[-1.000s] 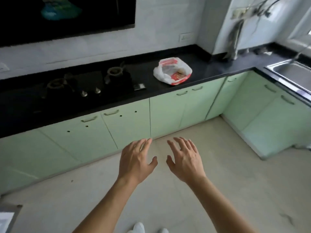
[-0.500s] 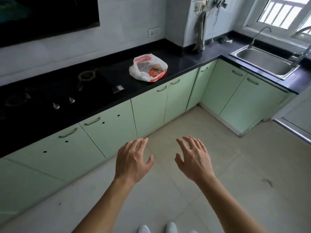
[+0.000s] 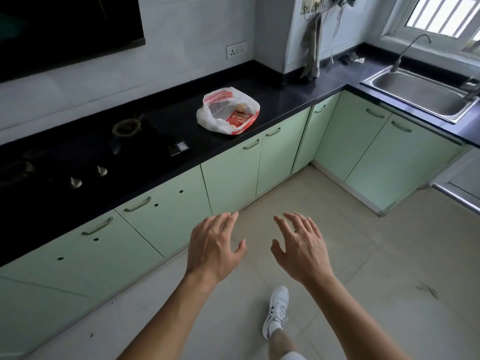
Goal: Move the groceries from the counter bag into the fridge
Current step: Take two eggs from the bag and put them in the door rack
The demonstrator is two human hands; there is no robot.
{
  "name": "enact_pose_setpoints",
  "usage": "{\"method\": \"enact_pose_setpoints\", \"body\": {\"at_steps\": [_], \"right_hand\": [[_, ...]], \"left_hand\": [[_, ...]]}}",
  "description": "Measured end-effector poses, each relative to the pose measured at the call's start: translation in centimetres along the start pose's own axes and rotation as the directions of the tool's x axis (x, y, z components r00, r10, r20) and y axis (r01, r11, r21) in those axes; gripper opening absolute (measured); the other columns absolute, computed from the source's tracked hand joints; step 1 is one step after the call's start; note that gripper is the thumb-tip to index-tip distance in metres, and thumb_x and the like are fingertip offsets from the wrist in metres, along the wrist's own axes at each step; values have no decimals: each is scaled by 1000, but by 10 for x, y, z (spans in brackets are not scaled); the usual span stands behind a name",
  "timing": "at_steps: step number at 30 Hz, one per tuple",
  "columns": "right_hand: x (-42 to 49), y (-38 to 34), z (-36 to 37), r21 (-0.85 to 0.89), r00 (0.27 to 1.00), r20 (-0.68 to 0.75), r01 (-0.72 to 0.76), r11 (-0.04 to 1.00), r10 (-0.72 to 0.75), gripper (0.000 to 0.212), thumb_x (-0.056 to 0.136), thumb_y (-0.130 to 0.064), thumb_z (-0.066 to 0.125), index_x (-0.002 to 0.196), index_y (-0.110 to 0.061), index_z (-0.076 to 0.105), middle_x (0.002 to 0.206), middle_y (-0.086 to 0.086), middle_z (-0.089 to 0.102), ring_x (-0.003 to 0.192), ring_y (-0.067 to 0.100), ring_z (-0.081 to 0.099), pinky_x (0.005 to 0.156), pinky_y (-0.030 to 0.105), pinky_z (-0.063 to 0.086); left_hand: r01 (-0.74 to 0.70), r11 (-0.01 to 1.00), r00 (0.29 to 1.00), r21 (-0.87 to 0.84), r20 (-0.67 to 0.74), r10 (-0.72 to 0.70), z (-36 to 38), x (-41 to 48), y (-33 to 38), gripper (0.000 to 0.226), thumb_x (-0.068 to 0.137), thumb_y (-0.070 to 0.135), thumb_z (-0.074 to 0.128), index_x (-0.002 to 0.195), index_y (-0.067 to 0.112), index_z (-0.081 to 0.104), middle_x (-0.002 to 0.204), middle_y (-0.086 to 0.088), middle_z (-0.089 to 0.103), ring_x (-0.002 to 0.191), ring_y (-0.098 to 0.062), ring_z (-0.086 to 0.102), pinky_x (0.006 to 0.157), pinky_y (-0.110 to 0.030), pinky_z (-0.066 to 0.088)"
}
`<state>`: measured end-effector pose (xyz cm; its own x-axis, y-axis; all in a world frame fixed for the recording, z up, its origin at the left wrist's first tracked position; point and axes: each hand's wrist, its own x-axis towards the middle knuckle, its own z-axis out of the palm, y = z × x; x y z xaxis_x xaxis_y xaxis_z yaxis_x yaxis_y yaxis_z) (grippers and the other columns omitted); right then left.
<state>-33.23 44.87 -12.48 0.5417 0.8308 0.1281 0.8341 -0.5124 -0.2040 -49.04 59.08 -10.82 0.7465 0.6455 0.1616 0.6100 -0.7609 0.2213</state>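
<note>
Nearer now (both hands (image 3: 255, 249) empty): bag (image 3: 228, 110)

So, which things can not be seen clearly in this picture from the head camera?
- Contents of the plastic bag on the counter: only a red packet and a round brownish item show; the bag's folds hide the rest.
- Fridge: not clearly visible; a pale panel is cut by the right edge.
- Stove: left burner lost in shadow.
- Both hands, left hand and right hand: palms face away.

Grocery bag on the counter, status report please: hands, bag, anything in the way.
Left hand and right hand open, empty, over floor. Grocery bag on black counter, untouched, mouth open. Nothing between hands and bag.
</note>
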Motion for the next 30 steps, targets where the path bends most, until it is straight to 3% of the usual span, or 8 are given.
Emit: {"method": "enact_pose_setpoints", "body": {"at_steps": [8, 19, 30], "right_hand": [[110, 55, 6, 47, 1000, 11, 17, 999, -18, 58, 83, -44, 55, 135, -19, 58, 133, 9, 63, 129, 31, 55, 112, 49, 42], [238, 133, -4, 83, 999, 18, 44, 996, -45, 62, 83, -50, 44, 137, -22, 57, 134, 6, 63, 129, 27, 55, 113, 46, 41], [342, 154, 21, 75, 992, 46, 114, 991, -118, 60, 84, -47, 56, 139, -21, 56, 134, 7, 63, 128, 29, 57, 112, 48, 43]], "left_hand": [[28, 999, 1000, 38, -11, -27, 19, 122, 27, 64, 78, 54, 47, 132, 22, 57, 123, 2, 66, 110, -19, 60, 90, -37, 50], [60, 997, 998, 56, -28, -59, 38, 261, 79, 64, 78, 54, 48, 133, 23, 55, 125, 3, 64, 111, -18, 59, 91, -35, 50], [130, 991, 992, 35, -9, -130, 66, 349, 56, 62, 79, 53, 48, 132, 22, 56, 126, 4, 63, 114, -17, 58, 94, -35, 50]]}}
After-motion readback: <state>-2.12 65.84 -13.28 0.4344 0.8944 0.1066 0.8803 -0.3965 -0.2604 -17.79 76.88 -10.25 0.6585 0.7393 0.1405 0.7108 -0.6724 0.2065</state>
